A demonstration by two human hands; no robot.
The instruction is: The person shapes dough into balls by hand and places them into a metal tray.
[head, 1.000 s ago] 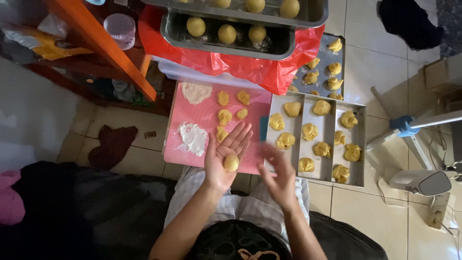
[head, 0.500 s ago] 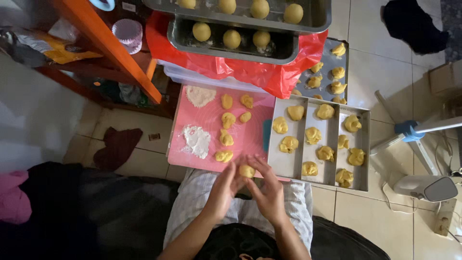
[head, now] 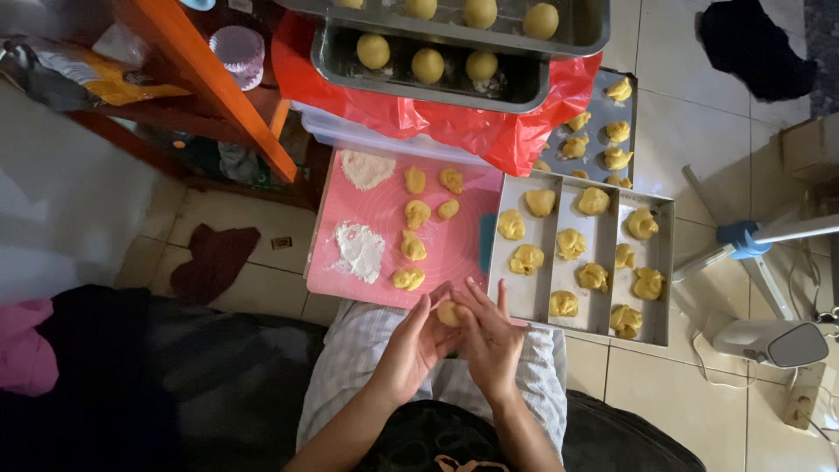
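Cupping a dough ball [head: 448,313] between both palms, you hold it over your lap, just below the near edge of the pink mat [head: 454,249]. Your left hand [head: 418,343] cradles it from the side, fingers curled around it; your right hand [head: 489,336] presses in from the other side, fingers spread upward. On the mat lie yellow dough pieces [head: 417,213] and two flour patches [head: 359,251]. Just right of the mat sits a metal tray [head: 664,262] with shaped pieces [head: 570,244] in three rows. Above, a red bag [head: 489,131] lies under two pans [head: 524,83] of round balls.
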